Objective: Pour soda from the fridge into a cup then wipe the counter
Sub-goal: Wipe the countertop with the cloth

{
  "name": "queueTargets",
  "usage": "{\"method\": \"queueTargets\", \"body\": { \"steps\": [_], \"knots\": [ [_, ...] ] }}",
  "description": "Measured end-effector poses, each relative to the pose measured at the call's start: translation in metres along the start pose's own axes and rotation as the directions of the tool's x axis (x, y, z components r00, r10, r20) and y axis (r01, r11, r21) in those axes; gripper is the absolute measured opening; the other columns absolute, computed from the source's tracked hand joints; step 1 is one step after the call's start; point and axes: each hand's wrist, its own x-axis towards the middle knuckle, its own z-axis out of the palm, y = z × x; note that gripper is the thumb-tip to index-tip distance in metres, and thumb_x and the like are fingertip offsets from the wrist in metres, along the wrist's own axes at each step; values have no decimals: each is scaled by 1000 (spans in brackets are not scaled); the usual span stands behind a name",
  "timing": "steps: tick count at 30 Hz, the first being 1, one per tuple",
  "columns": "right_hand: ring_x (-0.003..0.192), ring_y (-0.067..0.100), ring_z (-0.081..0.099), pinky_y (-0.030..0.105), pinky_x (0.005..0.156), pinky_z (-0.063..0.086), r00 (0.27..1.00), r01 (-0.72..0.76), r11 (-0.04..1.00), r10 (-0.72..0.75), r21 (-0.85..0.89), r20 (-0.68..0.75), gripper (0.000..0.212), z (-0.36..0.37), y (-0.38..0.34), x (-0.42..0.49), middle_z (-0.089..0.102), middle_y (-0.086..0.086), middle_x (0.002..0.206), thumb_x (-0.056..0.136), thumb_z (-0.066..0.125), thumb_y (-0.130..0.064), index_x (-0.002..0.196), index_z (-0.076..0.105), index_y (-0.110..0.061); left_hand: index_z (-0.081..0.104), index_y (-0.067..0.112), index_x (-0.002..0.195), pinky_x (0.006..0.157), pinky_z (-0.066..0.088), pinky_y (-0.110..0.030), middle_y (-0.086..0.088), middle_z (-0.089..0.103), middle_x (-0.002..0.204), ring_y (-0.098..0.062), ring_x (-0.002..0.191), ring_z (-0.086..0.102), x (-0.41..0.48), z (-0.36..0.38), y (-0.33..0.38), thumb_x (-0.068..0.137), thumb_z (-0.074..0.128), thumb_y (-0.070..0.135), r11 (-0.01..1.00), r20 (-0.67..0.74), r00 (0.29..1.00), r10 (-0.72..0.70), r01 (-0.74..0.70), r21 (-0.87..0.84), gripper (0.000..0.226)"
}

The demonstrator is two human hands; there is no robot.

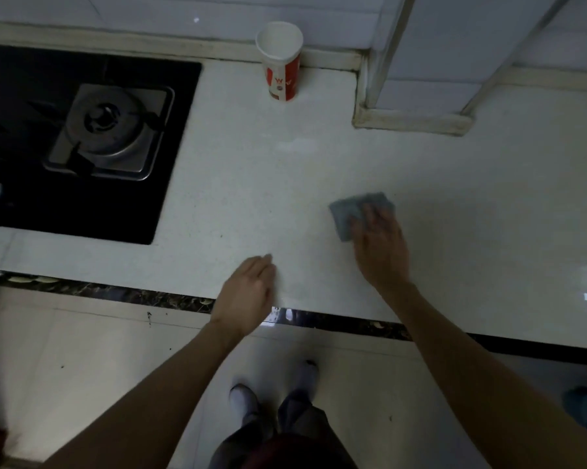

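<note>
A red and white paper cup (pixel 281 67) stands upright at the back of the white counter (pixel 251 184), close to the wall. My right hand (pixel 380 245) lies flat on a grey-blue cloth (pixel 349 211) and presses it onto the counter, right of centre. My left hand (pixel 249 292) rests near the counter's front edge with its fingers together and nothing in it. I cannot see what is inside the cup. No soda bottle or can is in view.
A black gas hob (pixel 82 140) with a steel burner is set into the counter on the left. A tiled pillar (pixel 417 79) juts out at the back right. The counter's dark front edge (pixel 149 296) runs across, with the tiled floor and my feet below.
</note>
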Motion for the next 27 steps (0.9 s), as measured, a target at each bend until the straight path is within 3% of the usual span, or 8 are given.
{"method": "queueTargets", "body": {
  "steps": [3, 8, 11, 16, 18, 21, 24, 27],
  "knots": [
    [128, 42, 47, 55, 100, 44, 982, -126, 988, 112, -89, -151, 47, 7, -24, -34, 56, 23, 133, 100, 36, -28, 126, 58, 3, 71, 1, 92, 81, 56, -33, -17, 68, 119, -33, 103, 65, -1, -5, -21, 75, 53, 3, 999, -41, 999, -29, 30, 32, 25],
    [125, 43, 50, 60, 103, 40, 983, 178, 975, -183, -131, -21, 40, 40, -101, -43, 58, 20, 131, 95, 39, -24, 116, 68, -7, 74, 9, 83, 46, 48, -27, -7, 72, 115, -25, 86, 68, 4, -9, -30, 75, 65, 9, 999, 15, 999, -48, 48, -12, 12],
    [121, 41, 54, 58, 102, 42, 980, 184, 980, -189, -77, -66, 34, 53, -146, 7, 61, 24, 126, 93, 52, -18, 117, 65, 2, 75, 8, 80, 40, 45, -27, -9, 74, 108, -25, 77, 69, 6, -9, -36, 64, 75, 6, 1000, 46, 999, -20, 19, 23, 16],
    [129, 35, 47, 47, 111, 33, 970, 219, 971, -206, -94, 132, 56, 87, -175, 109, 56, 20, 134, 99, 23, -31, 128, 58, 2, 75, 10, 82, 41, 45, -26, -6, 74, 107, -21, 79, 70, 11, -6, -46, 56, 81, 9, 997, 71, 997, 16, -22, 80, 26],
    [128, 31, 47, 46, 109, 35, 959, 257, 962, -242, -93, 146, 55, 100, -170, 142, 56, 16, 134, 100, 21, -34, 127, 58, -3, 76, 13, 86, 43, 49, -28, -4, 74, 108, -19, 84, 71, 12, -9, -47, 53, 83, 12, 992, 107, 994, 38, -50, 113, 34],
    [125, 24, 47, 43, 106, 38, 982, 150, 988, -152, 23, 113, 51, 93, -160, 176, 54, 9, 134, 100, 24, -43, 128, 54, -12, 77, 14, 92, 52, 54, -27, -2, 73, 112, -16, 92, 71, 13, -8, -48, 56, 82, 18, 986, 137, 988, 77, -96, 137, 37],
    [113, 20, 54, 44, 100, 44, 992, 104, 982, -115, 159, 59, 30, 63, -142, 180, 58, 1, 119, 99, 34, -46, 110, 57, -31, 72, 16, 111, 70, 56, -28, -1, 66, 128, -15, 111, 64, 13, -14, -50, 71, 75, 27, 983, 158, 986, 56, -82, 164, 42],
    [119, 28, 51, 48, 98, 45, 998, 58, 998, -58, -5, -27, 30, 32, -103, 158, 54, 9, 128, 101, 38, -36, 117, 58, -19, 36, 6, 147, 103, 40, -37, -7, 27, 159, -22, 144, 29, 16, -20, -50, 98, 45, 20, 987, 269, 961, 68, -105, 126, 51]
  ]
}}
